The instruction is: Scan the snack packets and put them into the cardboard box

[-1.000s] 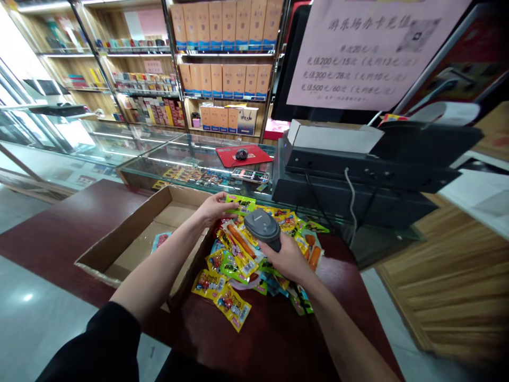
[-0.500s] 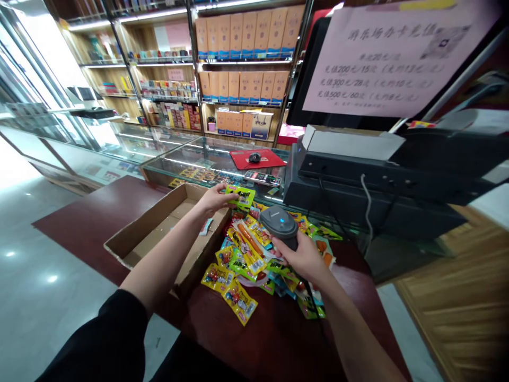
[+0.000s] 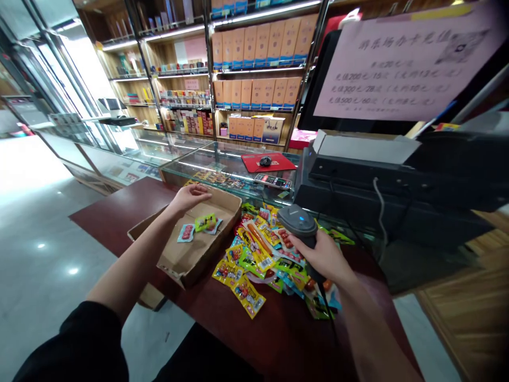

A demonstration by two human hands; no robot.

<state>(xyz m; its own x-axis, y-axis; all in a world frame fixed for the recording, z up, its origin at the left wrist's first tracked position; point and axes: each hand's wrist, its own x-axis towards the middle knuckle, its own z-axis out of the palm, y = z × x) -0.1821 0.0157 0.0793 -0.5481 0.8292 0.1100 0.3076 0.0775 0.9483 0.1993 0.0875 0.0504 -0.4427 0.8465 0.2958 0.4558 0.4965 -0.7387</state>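
My left hand [image 3: 192, 197] is above the cardboard box [image 3: 185, 279], fingers apart and holding nothing. Below it, a green snack packet [image 3: 205, 222] is in the box with a blue-and-white packet [image 3: 186, 232] and another partly under the green one. My right hand [image 3: 324, 254] grips a dark barcode scanner [image 3: 298, 220] with a small blue light, over the right part of a pile of snack packets [image 3: 254, 249]. Two yellow packets [image 3: 248, 296] lie at the pile's near edge on the dark red table [image 3: 222, 334].
A glass counter [image 3: 191, 164] behind the table bears a red mat [image 3: 268, 162] with a black mouse. At the right stands a monitor [image 3: 314, 101] with a pink price sheet, above black equipment with cables. Shelves of orange boxes line the back.
My left hand has moved left over the box and let go of the green packet, which is now inside. My right hand has lifted slightly away, scanner still in it. The view has shifted.
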